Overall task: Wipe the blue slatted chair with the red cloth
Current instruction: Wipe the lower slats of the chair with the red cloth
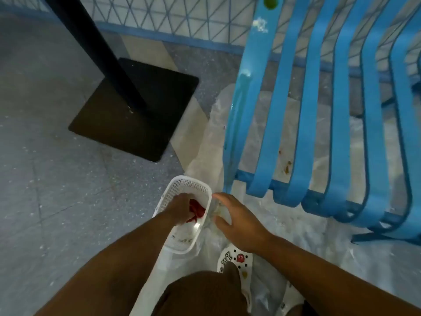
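Where the view looks down from head height, a grey speckled floor [57, 179] fills the left side and a blue slatted chair [319, 133] fills the right. Its slats curve down toward the viewer, with brown spots on one slat near the front edge, a white smear on the leftmost slat higher up and a green blob at that slat's top. Clear plastic sheeting [296, 224] lies crumpled on the floor under and in front of the chair. To the left stands a black pole [95, 49] on a square black base [134, 110]. Along the top runs a pale wall [159, 17] with a triangle pattern and a blue skirting strip.

Near the bottom centre, a white mesh basket [184, 185] sits on the sheeting just left of the chair's front corner. The left hand [180, 208] reaches into it — its fingers curl around the red cloth [197, 210], which is bunched inside the basket. The right hand [237, 220] sits just right of the basket, fingers loosely spread and bent over crumpled sheeting at the basket's rim. Below the hands, a white clog [237, 263] with small charms shows — one charm is a red ghost.
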A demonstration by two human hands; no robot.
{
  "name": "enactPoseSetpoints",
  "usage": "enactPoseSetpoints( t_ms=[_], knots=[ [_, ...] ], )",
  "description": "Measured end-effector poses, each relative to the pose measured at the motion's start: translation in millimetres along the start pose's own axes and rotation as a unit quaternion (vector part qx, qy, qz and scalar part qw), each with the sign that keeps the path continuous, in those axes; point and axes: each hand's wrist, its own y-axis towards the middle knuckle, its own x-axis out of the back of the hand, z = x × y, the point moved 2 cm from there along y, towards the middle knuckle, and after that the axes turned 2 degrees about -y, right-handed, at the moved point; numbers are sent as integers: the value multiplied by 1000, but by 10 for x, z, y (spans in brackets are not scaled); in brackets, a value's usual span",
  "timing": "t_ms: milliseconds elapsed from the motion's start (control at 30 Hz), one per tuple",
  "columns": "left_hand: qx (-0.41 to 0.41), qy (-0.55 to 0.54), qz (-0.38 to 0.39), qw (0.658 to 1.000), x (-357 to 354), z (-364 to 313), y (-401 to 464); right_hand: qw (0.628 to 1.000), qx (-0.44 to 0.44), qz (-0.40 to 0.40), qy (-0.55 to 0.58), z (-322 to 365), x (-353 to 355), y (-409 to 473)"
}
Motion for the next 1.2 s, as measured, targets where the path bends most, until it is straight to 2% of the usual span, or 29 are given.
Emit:
enactPoseSetpoints(
  t_ms=[100,200,267,433,667,733,867,1100,1200],
  knots=[
    [73,-92,35,992,5,72,40,1000,-6,7,-12,-23,-16,66],
    [115,-114,18,987,1,85,72,999,-19,18,-19,-36,-23,92],
    [127,-91,28,987,12,103,23,999,-17,22,-24,-13,-29,93],
    [70,14,48,996,219,199,-105,999,6,24,-31,90,2,45],
    [-65,-1,19,998,802,-106,-705,998,47,29,-34,457,55,-63],
    [-86,-36,37,995,923,-194,-928,998,56,27,-30,584,59,-105],
    [-107,-184,81,974,1049,-436,-1374,998,69,5,-10,782,82,-217],
    [-117,-402,147,896,1078,-816,-1830,993,100,-64,-8,936,337,-628],
    [-121,-454,160,868,1094,-1000,-1954,988,129,-83,-30,974,521,-812]
  ],
)
